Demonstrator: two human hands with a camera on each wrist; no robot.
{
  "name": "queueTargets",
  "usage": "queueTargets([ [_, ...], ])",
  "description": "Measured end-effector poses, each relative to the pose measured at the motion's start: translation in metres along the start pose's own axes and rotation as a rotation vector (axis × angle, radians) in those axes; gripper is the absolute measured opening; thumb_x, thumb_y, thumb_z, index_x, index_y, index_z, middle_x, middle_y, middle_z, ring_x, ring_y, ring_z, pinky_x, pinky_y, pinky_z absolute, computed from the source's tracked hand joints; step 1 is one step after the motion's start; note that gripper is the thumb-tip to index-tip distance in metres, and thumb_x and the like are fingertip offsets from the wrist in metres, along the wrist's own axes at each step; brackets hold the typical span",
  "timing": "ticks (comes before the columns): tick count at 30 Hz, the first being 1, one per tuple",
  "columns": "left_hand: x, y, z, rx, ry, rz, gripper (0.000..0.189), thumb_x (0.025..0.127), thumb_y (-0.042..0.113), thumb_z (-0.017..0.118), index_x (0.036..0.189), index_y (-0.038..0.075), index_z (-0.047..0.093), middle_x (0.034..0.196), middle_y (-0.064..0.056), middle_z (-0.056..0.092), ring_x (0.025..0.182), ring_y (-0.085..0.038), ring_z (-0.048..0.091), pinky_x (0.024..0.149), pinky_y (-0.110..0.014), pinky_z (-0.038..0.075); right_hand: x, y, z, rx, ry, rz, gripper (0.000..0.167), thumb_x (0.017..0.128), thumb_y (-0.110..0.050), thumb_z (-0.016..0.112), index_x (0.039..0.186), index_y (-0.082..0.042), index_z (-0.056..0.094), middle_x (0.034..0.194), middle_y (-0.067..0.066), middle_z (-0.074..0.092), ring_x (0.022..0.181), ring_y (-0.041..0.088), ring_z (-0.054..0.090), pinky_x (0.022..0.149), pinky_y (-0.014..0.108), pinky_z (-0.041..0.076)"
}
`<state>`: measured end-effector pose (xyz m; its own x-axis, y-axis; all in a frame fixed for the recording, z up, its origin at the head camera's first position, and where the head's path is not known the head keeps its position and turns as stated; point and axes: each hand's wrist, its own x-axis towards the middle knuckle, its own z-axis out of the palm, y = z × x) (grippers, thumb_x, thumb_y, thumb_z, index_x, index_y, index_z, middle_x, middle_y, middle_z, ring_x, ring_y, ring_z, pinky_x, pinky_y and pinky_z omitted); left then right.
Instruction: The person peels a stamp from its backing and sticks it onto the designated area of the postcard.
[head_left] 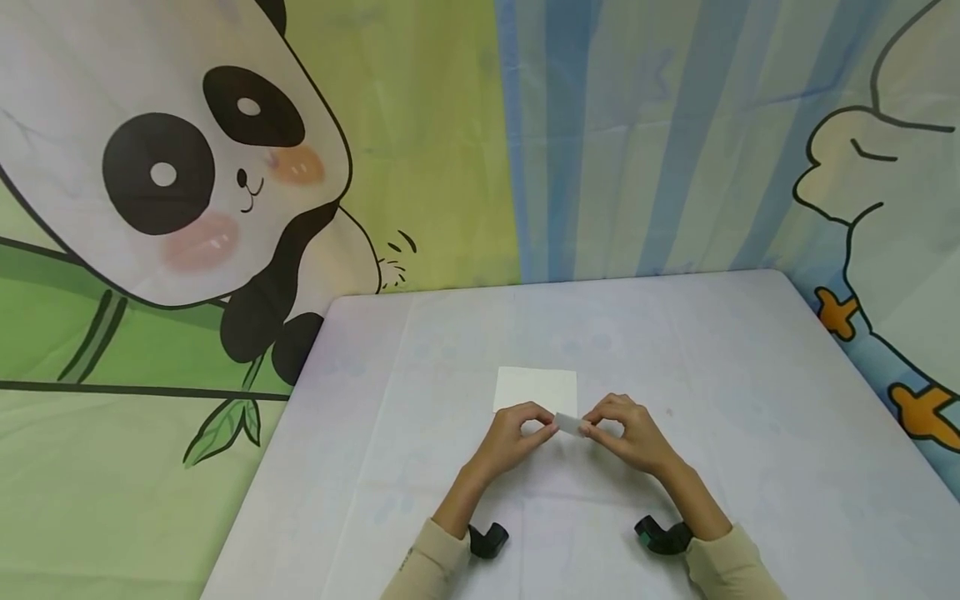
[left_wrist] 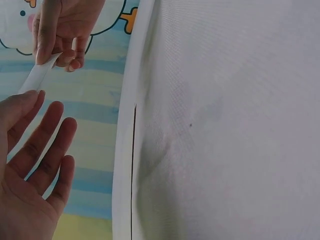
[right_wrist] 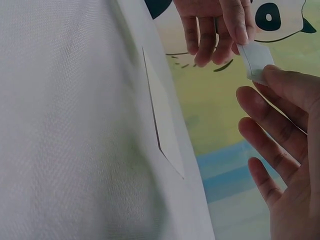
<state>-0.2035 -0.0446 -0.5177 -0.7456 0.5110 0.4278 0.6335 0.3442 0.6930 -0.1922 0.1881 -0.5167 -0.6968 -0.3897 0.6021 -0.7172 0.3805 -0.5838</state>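
Pale strip (head_left: 568, 424) runs lengthwise from left hand (head_left: 509, 437) to right hand (head_left: 632, 433) — each pinching one end, other fingers loosely parted — near the white paper sheet (head_left: 536, 387).

A small, thin, whitish strip (head_left: 570, 425) spans the gap between left hand (head_left: 508, 443) and right hand (head_left: 632, 435), pinched at both ends. It slants above the table (head_left: 675, 333), roughly midway between the table's side edges, well in from the far edge.
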Motion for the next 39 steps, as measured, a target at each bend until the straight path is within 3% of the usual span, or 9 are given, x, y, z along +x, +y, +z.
queueTargets([
  [6,0.0,0.0,0.001,-0.036,-0.007,-0.05,0.015,0.087,0.024,0.065,0.09,0.01,0.069,0.09,0.004,0.068,0.09,-0.006,0.061,0.083,-0.025,0.047,0.001,0.0,0.001,0.005,0.01,0.025,0.021,0.068,0.005,0.076,0.08,-0.012,0.07,0.079,-0.003,0.063,0.076,0.018,0.055,0.07,0.032,0.042],
  [10,0.0,0.0,0.0,-0.047,-0.012,-0.07,0.016,0.087,0.024,0.066,0.09,0.009,0.069,0.09,0.004,0.068,0.09,-0.006,0.061,0.083,-0.026,0.047,0.008,-0.015,-0.003,0.008,0.023,0.018,0.022,0.066,0.011,0.075,0.077,-0.007,0.069,0.076,0.003,0.063,0.073,0.023,0.055,0.07,0.029,0.042],
  [16,-0.001,0.0,-0.001,-0.057,-0.014,-0.069,0.016,0.087,0.024,0.066,0.09,0.009,0.069,0.09,0.002,0.068,0.09,-0.006,0.061,0.082,-0.026,0.047,0.018,-0.039,-0.01,0.003,0.038,0.02,0.019,0.066,0.011,0.074,0.076,-0.004,0.068,0.075,0.004,0.063,0.073,0.023,0.055,0.069,0.029,0.042],
  [23,-0.001,0.002,-0.002,-0.11,-0.014,-0.08,0.012,0.086,0.021,0.067,0.089,0.009,0.07,0.091,0.002,0.068,0.089,-0.01,0.062,0.083,-0.027,0.047,0.02,-0.038,-0.01,0.013,0.043,0.022,0.02,0.067,0.011,0.074,0.078,-0.004,0.068,0.077,0.005,0.063,0.073,0.023,0.056,0.069,0.03,0.042],
  [27,0.002,0.023,-0.013,-0.122,-0.026,-0.096,0.01,0.085,0.012,0.067,0.089,0.004,0.069,0.09,-0.004,0.069,0.089,-0.016,0.063,0.084,-0.029,0.046,0.021,-0.039,-0.01,0.026,0.031,0.036,0.019,0.069,0.011,0.073,0.079,-0.003,0.068,0.078,0.006,0.064,0.075,0.024,0.057,0.072,0.028,0.042],
  [30,0.003,0.025,-0.015,-0.121,-0.037,-0.114,0.01,0.085,0.009,0.067,0.09,0.001,0.069,0.09,-0.007,0.069,0.089,-0.017,0.063,0.085,-0.029,0.046,0.021,-0.038,-0.008,0.039,0.027,0.044,0.011,0.075,0.007,0.07,0.08,-0.002,0.066,0.079,0.006,0.064,0.076,0.023,0.056,0.073,0.028,0.041],
  [34,0.001,0.005,-0.006,-0.131,-0.033,-0.136,0.011,0.084,0.016,0.068,0.09,0.007,0.07,0.09,-0.001,0.069,0.09,-0.013,0.062,0.085,-0.029,0.046,0.021,-0.038,-0.003,0.053,0.03,0.064,0.009,0.08,0.006,0.066,0.081,-0.003,0.064,0.08,0.005,0.062,0.077,0.02,0.056,0.073,0.031,0.042],
  [39,0.0,0.002,-0.007,-0.139,-0.038,-0.107,0.011,0.085,0.021,0.067,0.089,0.011,0.071,0.088,0.003,0.069,0.089,-0.007,0.061,0.085,-0.028,0.046,0.02,-0.039,0.001,0.036,0.032,0.121,0.017,0.078,0.011,0.065,0.085,-0.004,0.064,0.081,0.003,0.061,0.078,0.017,0.056,0.073,0.036,0.044],
])
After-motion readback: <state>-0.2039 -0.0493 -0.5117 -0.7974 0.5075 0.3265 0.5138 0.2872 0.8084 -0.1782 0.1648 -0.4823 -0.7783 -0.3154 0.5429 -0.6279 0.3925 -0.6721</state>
